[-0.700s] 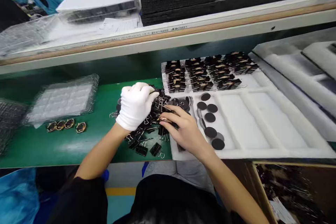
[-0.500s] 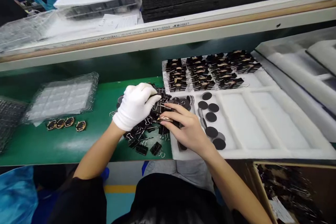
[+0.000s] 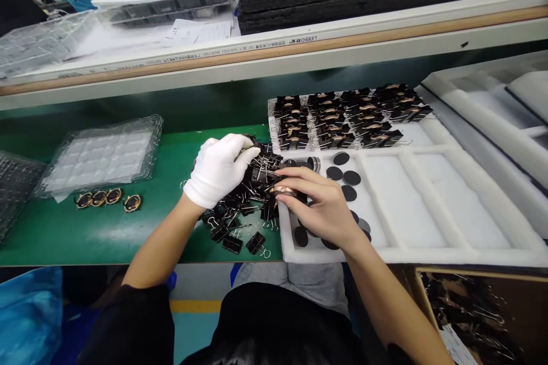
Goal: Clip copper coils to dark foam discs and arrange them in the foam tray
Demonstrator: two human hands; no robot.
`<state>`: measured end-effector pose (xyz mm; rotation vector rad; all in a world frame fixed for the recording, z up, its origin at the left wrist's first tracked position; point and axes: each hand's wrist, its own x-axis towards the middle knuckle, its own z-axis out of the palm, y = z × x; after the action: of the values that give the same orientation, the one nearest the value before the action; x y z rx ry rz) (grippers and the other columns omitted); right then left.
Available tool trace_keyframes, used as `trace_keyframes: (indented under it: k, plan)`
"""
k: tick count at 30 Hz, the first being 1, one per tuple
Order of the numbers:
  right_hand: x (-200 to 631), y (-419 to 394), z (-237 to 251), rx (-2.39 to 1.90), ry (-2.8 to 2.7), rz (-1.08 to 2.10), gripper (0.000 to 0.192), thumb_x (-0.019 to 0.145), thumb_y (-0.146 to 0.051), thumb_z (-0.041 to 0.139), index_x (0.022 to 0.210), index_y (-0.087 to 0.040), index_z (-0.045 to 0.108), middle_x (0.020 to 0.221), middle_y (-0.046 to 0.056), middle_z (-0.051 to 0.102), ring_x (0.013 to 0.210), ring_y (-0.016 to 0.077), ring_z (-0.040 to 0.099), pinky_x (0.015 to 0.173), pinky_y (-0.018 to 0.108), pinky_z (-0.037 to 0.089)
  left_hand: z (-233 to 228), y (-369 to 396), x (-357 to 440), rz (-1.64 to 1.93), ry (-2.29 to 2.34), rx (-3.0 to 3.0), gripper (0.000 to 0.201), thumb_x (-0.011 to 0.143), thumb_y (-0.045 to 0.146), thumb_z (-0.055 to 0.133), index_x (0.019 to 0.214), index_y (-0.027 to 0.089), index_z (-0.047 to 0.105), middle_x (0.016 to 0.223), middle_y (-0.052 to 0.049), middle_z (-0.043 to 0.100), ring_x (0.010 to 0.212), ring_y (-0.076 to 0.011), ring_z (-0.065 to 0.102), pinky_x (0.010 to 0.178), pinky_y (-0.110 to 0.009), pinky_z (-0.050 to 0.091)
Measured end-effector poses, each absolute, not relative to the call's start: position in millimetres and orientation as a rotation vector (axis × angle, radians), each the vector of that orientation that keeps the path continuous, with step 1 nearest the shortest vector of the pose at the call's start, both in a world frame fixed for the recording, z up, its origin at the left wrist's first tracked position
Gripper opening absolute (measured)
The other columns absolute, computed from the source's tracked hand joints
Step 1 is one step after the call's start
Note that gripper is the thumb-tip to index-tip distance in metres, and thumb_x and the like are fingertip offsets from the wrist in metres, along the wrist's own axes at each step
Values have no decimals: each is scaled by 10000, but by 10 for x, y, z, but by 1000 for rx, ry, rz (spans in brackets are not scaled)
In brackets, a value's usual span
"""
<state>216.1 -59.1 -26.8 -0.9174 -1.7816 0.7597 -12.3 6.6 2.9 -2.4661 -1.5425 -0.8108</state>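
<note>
My left hand (image 3: 220, 170), in a white glove, is closed with thumb and fingertips together over the pile of black binder clips (image 3: 233, 242). Whatever lies in that pinch is too small to make out. My bare right hand (image 3: 319, 199) grips a round copper-coloured part (image 3: 286, 190) between thumb and fingers at the pile's right side. One binder clip (image 3: 262, 174) with wire handles sits between both hands, close to my right fingertips; I cannot tell whether they touch it. Black round discs (image 3: 350, 177) lie in the white foam tray (image 3: 391, 205) beside my right hand.
Rows of binder clips clamped on copper-coloured parts (image 3: 331, 120) fill the tray's back. Several ring-shaped parts (image 3: 113, 196) and clear plastic trays (image 3: 103, 154) lie on the green table (image 3: 171, 239) at left. A box of clips (image 3: 471, 308) stands lower right. A shelf ledge (image 3: 257, 63) crosses behind.
My right hand has moved slightly right with the copper-coloured part, away from my left hand. A binder clip between the hands shows more fully. The view has shifted slightly.
</note>
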Motion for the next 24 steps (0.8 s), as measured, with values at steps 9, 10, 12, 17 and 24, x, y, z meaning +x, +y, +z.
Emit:
trace_keyframes:
  k: [9,10,12,17,24]
  plan:
    - [2225,-578,-319,-846,-1548,1028,173,897,-197,768,1005,-320,827,1175,30,784,1123,229,728,960,423,622,17,96,-142,-1196,-1243,-2579,140,1020,330,582,1019,216,662,1132,-38,787,1060,-196,745,914,-322,522]
    - [2230,-580,-314,-841,-1491,1093,167,899,-209,770,1000,-329,828,1182,27,784,1147,229,724,968,415,622,5,80,-128,-1253,-1273,-2531,139,1024,330,574,1033,217,655,1118,-38,787,1034,-192,751,901,-320,531]
    - [2226,-586,-309,-847,-1441,1171,157,901,-231,775,1005,-336,829,1241,30,770,1190,234,712,1000,411,613,-8,52,-99,-1378,-1425,-2473,143,1032,340,554,1044,221,632,1025,-26,778,909,-169,760,810,-293,553]
    - [2203,-614,-335,-950,-1343,1221,107,931,-318,752,1011,-309,823,1368,51,712,1215,247,701,1049,415,581,41,104,-86,-1701,-1818,-2419,181,1030,404,544,993,226,552,851,10,669,656,-118,707,575,-230,527]
    - [2062,-637,-257,-873,-1181,1517,169,888,-435,791,975,-292,816,1390,66,688,1214,256,698,1059,437,574,82,175,-19,-1904,-2208,-2250,236,1052,442,503,957,227,524,722,32,590,516,-97,592,472,-223,474]
